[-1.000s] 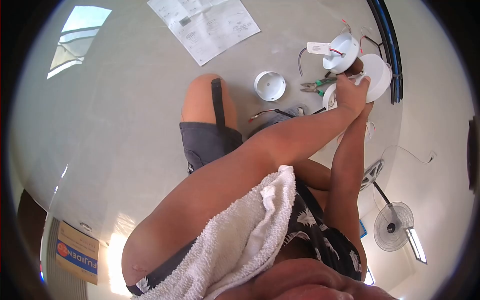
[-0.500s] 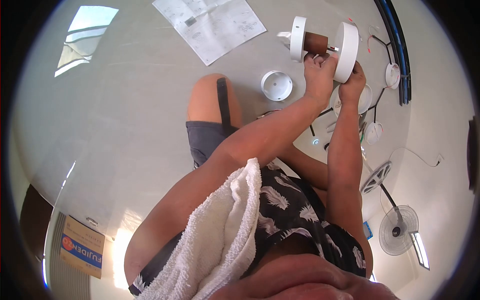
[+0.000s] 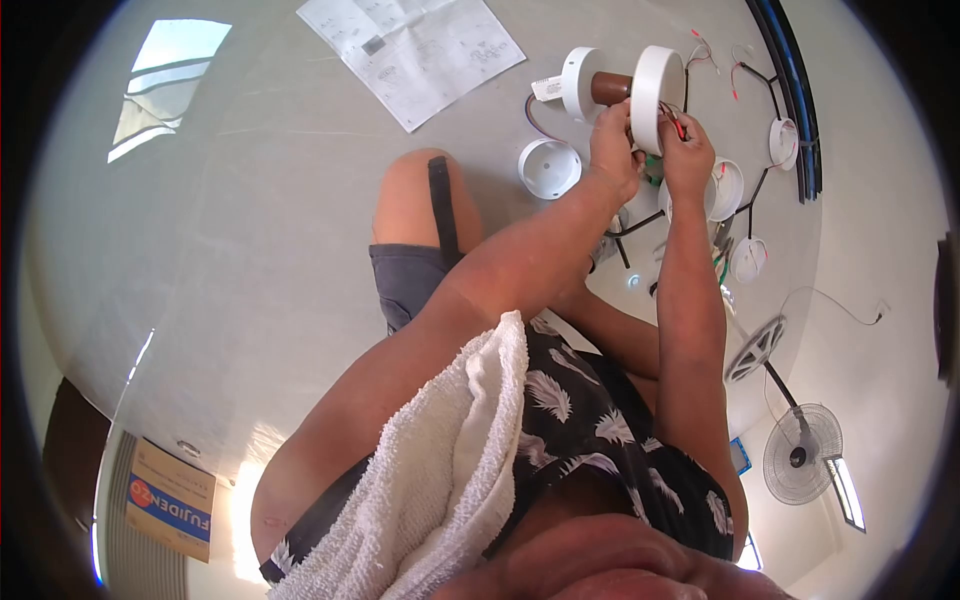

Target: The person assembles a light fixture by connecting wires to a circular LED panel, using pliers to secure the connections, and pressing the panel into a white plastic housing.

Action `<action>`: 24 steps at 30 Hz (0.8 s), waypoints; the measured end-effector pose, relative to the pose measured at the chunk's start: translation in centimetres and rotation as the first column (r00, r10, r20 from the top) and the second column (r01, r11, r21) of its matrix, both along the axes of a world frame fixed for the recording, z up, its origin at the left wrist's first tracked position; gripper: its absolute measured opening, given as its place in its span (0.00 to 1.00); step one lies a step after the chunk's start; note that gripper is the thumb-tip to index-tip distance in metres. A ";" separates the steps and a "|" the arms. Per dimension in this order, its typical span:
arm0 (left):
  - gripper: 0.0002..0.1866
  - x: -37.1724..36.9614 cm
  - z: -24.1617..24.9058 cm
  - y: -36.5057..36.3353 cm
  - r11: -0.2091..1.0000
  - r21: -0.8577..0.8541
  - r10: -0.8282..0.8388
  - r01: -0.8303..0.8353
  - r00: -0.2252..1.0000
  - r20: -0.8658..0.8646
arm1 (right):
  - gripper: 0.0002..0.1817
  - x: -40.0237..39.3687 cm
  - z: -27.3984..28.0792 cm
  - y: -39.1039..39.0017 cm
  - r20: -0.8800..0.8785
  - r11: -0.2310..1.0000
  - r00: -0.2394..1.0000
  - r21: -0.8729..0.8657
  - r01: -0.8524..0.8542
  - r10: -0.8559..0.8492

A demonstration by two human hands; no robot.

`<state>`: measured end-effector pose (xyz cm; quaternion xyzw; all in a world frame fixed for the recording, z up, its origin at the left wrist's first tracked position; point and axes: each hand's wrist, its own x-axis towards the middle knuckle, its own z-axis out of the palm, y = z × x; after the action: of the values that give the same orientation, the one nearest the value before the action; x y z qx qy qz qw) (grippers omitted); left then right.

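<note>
A white round cap [image 3: 652,95] stands on edge, with a brown cylinder [image 3: 611,88] between it and a second white round piece [image 3: 582,85]. My left hand [image 3: 614,145] has its fingers closed at the near edge of the first cap, below the cylinder. On the cap's other side my right hand [image 3: 688,150] pinches red and dark wires [image 3: 680,127] that come from the cap. A small white box [image 3: 547,89] with thin wires hangs at the far left of the assembly. A white cup [image 3: 550,168] rests on the floor beside my left forearm.
Unfolded paper [image 3: 410,60] lies beyond my knee. White round housings [image 3: 783,144] joined by black cable spread out on the right, near dark tubes [image 3: 800,100]. A reel [image 3: 756,350] and a fan [image 3: 803,455] stand at the lower right, a carton [image 3: 170,498] at the lower left.
The cap and cylinder have shifted slightly left and turned. My right hand has left the cap's rim and now grips wires. The small box's thin wires have come into view.
</note>
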<state>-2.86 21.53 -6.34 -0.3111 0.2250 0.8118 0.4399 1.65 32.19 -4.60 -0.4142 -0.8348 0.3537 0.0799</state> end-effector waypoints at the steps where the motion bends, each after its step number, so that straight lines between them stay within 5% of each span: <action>1: 0.15 0.0 -0.2 -0.1 1.000 0.000 -0.001 0.001 1.000 0.002 | 0.16 -0.1 0.0 -0.1 0.002 1.000 1.000 0.000 0.001 -0.001; 7: 0.14 0.3 -1.9 -0.8 0.998 0.019 0.063 -0.066 0.990 0.124 | 0.19 -0.5 -1.7 -0.2 -0.048 0.996 0.995 -0.029 -0.088 0.087; 9: 0.14 0.2 -1.9 -1.3 0.997 0.018 0.066 -0.069 0.990 0.126 | 0.18 -0.6 -2.7 -0.2 -0.059 0.970 0.978 0.153 -0.188 0.199; 12: 0.14 -0.1 -1.4 -2.0 0.995 0.005 0.097 -0.099 0.979 0.179 | 0.17 -0.9 -3.2 -0.1 -0.076 0.961 0.968 0.160 -0.225 0.239; 15: 0.16 -0.3 -1.7 -3.2 0.999 -0.047 0.023 -0.018 0.995 0.096 | 0.17 -1.3 -3.1 -0.2 -0.063 0.955 0.963 0.163 -0.249 0.262; 16: 0.15 -0.2 -2.1 -3.9 0.979 -0.191 -0.058 0.066 0.997 0.050 | 0.17 -1.4 -3.1 -0.3 -0.067 0.956 0.963 0.159 -0.248 0.261; 19: 0.17 -0.4 -3.5 -6.1 0.790 -0.609 -0.158 0.062 0.982 -0.105 | 0.14 -1.6 -3.0 -0.2 -0.081 0.958 0.961 0.135 -0.251 0.263; 20: 0.17 -0.6 -4.1 -6.7 0.787 -0.613 -0.161 0.063 0.981 -0.106 | 0.14 -1.5 -3.0 -0.2 -0.083 0.956 0.959 0.139 -0.258 0.271; 22: 0.21 -1.5 -4.5 -7.6 0.449 -0.882 -0.200 -0.144 0.946 -0.256 | 0.14 -1.6 -3.1 -0.1 -0.090 0.953 0.955 0.143 -0.268 0.283; 24: 0.24 -1.6 -8.3 -7.3 0.391 -0.903 -0.298 -0.179 0.903 -0.308 | 0.14 -1.7 -3.3 0.1 -0.075 0.963 0.964 0.108 -0.247 0.256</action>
<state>-4.50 14.19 -14.61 -0.3084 0.7350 0.5811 0.1643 0.00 32.24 -7.87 -0.2845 -0.8926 0.3376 0.0911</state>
